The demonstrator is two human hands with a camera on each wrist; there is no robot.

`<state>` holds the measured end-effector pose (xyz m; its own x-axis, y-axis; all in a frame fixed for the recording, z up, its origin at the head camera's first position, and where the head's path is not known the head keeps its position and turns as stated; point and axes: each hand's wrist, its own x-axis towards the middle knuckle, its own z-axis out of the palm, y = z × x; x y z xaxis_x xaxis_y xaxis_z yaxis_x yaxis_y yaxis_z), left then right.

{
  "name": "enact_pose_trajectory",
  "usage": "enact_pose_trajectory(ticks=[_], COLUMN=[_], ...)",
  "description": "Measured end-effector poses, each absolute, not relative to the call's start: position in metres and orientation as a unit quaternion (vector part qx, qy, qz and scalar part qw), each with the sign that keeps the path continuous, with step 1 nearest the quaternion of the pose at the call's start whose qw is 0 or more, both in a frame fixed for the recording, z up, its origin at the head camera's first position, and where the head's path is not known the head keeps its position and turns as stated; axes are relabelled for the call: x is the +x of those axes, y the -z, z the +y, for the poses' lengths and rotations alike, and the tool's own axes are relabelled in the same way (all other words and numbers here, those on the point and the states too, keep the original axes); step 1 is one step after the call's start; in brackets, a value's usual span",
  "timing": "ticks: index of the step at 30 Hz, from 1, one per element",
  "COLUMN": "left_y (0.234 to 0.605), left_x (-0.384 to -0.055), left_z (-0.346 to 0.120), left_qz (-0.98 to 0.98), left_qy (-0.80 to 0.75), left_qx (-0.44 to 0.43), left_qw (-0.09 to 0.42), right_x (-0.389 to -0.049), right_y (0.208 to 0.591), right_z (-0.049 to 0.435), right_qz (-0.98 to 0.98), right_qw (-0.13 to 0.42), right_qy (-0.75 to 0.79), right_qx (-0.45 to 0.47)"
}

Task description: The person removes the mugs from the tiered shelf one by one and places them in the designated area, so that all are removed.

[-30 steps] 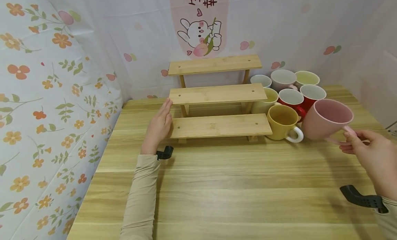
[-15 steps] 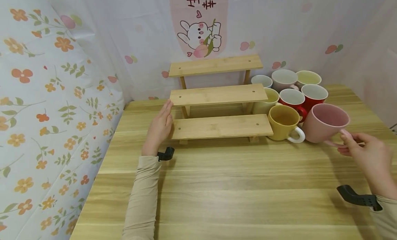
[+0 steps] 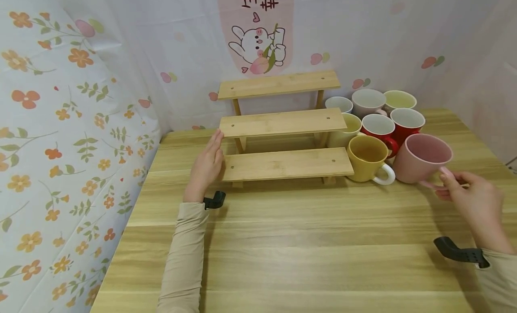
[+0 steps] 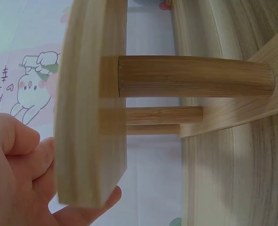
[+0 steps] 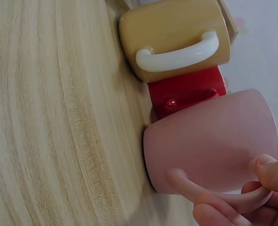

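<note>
A pink mug stands upright on the table at the right end of a mug group. My right hand grips its handle, thumb on top and fingers curled beneath, as the right wrist view shows. Beside it is a yellow mug with a white handle; a red mug shows behind the two. My left hand rests at the left end of a three-tier wooden rack, fingers extended along the shelf ends. In the left wrist view, a plank end hides part of that hand.
Several other mugs cluster behind, including a second red mug, a cream mug and a pale yellow one. They stand close to the rack's right end. Floral cloth hangs at the left and back of the wooden table.
The pink mug has come down from a tilted, raised pose to standing upright beside the yellow mug, my right hand moving with it slightly left. The left hand stays at the rack.
</note>
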<state>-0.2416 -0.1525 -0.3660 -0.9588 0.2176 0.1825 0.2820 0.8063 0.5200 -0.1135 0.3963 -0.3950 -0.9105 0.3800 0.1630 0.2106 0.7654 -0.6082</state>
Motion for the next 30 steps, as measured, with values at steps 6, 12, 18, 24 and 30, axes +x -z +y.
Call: enact_pose_trajectory(ticks=[6, 12, 18, 24, 30], left_y=[0.366, 0.367, 0.367, 0.365, 0.362], left_x=[-0.243, -0.242, -0.243, -0.244, -0.244], left_z=[-0.155, -0.156, -0.155, -0.154, -0.155], left_qz=[-0.948, -0.947, -0.946, -0.948, -0.949], left_qy=[0.283, 0.285, 0.287, 0.288, 0.285], left_qx=[-0.133, -0.135, -0.136, -0.13, -0.13], left_qw=[0.062, 0.061, 0.058, 0.045, 0.039], right_x=[-0.118, -0.12, -0.118, -0.12, -0.12], right_y=[0.396, 0.394, 0.389, 0.384, 0.378], right_z=[0.397, 0.398, 0.401, 0.404, 0.403], right_qz=[-0.933, -0.936, -0.939, -0.959, -0.97], right_qw=[0.148, 0.127, 0.079, 0.067, 0.068], right_qy=[-0.29, -0.296, -0.302, -0.241, -0.197], right_qx=[-0.151, -0.142, -0.144, -0.132, -0.127])
